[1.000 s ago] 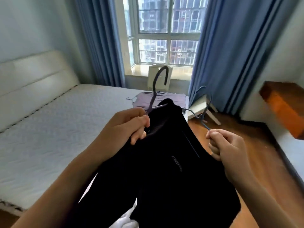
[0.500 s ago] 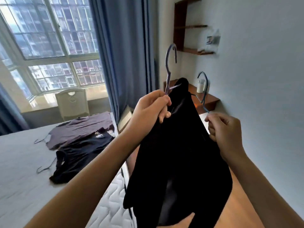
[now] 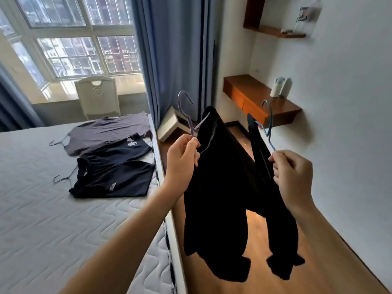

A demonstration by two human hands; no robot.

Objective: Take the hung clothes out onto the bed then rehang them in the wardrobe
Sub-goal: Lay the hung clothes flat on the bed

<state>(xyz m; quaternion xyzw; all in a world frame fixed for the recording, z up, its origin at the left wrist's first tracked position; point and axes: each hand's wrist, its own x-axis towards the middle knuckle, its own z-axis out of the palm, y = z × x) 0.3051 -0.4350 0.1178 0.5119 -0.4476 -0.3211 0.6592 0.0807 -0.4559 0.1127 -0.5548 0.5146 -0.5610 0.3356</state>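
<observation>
Transfer is seemingly proceeding — left hand (image 3: 182,160) is pinching the purple hanger (image 3: 186,115), right hand (image 3: 293,175) the blue hanger (image 3: 269,124), black garments (image 3: 216,187) dangling over the floor (image 3: 257,240) beside the bed (image 3: 63,230) — and the next move is likely requiring laying both near the shirts (image 3: 112,177) there.

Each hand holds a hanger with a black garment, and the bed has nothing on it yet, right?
No. The left hand and right hand hold hangers with black garments, but the head view shows three shirts already lying on the bed.
</observation>
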